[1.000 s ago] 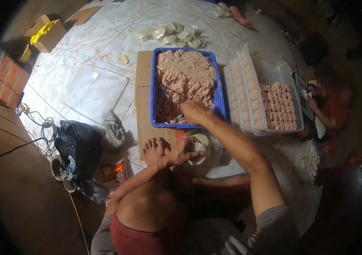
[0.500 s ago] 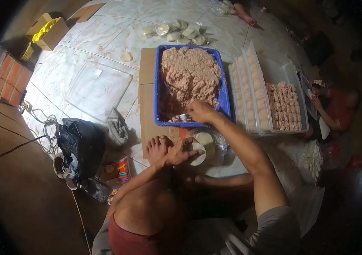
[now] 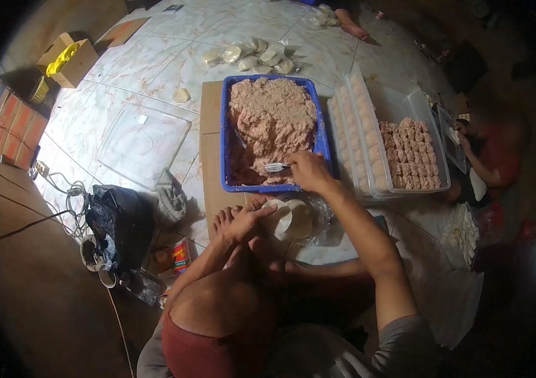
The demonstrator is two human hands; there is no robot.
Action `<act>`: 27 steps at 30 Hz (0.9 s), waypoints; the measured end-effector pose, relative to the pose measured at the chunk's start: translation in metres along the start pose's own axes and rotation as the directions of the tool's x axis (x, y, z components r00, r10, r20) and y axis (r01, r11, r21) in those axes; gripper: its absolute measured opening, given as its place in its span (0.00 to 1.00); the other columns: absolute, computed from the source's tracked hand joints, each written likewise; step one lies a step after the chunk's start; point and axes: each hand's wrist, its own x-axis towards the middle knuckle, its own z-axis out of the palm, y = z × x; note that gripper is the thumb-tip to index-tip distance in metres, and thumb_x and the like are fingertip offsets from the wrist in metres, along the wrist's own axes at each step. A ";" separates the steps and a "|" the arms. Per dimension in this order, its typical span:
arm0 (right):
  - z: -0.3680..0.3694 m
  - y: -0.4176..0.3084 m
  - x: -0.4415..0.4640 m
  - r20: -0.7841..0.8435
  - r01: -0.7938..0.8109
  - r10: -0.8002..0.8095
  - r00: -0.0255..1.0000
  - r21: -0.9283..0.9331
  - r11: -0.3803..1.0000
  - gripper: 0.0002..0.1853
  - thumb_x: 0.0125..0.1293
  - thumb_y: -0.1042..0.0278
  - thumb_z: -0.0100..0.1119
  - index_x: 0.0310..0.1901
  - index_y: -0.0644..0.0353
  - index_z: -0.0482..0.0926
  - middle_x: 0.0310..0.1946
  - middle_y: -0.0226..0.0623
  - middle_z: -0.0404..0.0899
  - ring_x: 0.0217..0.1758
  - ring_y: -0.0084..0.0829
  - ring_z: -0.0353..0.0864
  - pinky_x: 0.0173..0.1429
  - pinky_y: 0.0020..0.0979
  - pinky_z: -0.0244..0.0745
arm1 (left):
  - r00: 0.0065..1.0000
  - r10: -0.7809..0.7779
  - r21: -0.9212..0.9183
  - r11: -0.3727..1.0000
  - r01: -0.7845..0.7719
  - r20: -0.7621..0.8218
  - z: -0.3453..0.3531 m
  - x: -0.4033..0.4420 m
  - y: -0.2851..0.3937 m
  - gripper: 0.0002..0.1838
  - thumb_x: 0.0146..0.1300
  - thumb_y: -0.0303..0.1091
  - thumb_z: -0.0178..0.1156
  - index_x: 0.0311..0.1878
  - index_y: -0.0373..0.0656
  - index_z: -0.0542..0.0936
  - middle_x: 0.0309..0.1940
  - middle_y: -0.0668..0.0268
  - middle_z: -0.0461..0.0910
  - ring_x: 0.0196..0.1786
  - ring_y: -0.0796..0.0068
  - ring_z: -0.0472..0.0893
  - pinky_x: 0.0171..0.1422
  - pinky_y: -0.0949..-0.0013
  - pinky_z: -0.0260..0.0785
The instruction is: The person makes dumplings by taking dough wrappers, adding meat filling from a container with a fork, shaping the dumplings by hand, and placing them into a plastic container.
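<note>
My right hand is closed round a fork, whose tines point left over the minced filling in the blue tub. Near my foot, my left hand holds a round white wrapper at its left edge. Beside that wrapper lies a stack of similar round wrappers on clear plastic. To the right of the tub, a clear container holds rows of shaped filling pieces, and lidded trays of pale pieces stand against it.
Bagged wrappers lie beyond the tub. A clear lid, a cloth and a black bag are on the left. At the right a co-worker sits by another tray. An open carton stands far left.
My right hand has moved right with the fork, which now shows more clearly above the filling. My left hand has shifted left, bringing the wrapper away from the stack.
</note>
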 end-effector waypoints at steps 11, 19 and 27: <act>0.030 -0.017 0.053 0.164 0.220 -0.166 0.972 -0.411 0.885 0.07 0.59 0.74 0.59 0.29 0.62 0.87 0.36 0.50 0.87 0.48 0.44 0.86 0.64 0.44 0.68 | 0.949 -0.132 0.756 0.577 0.310 -0.288 0.031 -0.057 0.078 0.45 0.57 0.83 0.51 0.75 0.72 0.71 0.82 0.47 0.50 0.83 0.38 0.44 0.84 0.41 0.25; -0.043 -0.013 -0.001 0.042 -0.009 0.006 0.999 0.072 0.997 0.10 0.64 0.72 0.55 0.41 0.64 0.85 0.41 0.55 0.85 0.48 0.55 0.84 0.56 0.45 0.77 | 0.968 0.133 -0.409 0.912 -0.036 0.212 0.013 -0.026 0.040 0.49 0.64 0.78 0.50 0.73 0.45 0.72 0.75 0.52 0.66 0.75 0.45 0.66 0.78 0.37 0.52; -0.003 -0.029 -0.111 -0.542 0.104 -0.044 0.839 0.081 0.991 0.07 0.70 0.75 0.55 0.47 0.64 0.79 0.43 0.48 0.79 0.47 0.52 0.81 0.50 0.44 0.76 | 0.879 0.408 -0.867 0.498 0.013 0.248 0.035 -0.015 0.128 0.38 0.75 0.66 0.45 0.76 0.47 0.66 0.74 0.58 0.68 0.74 0.53 0.69 0.77 0.41 0.60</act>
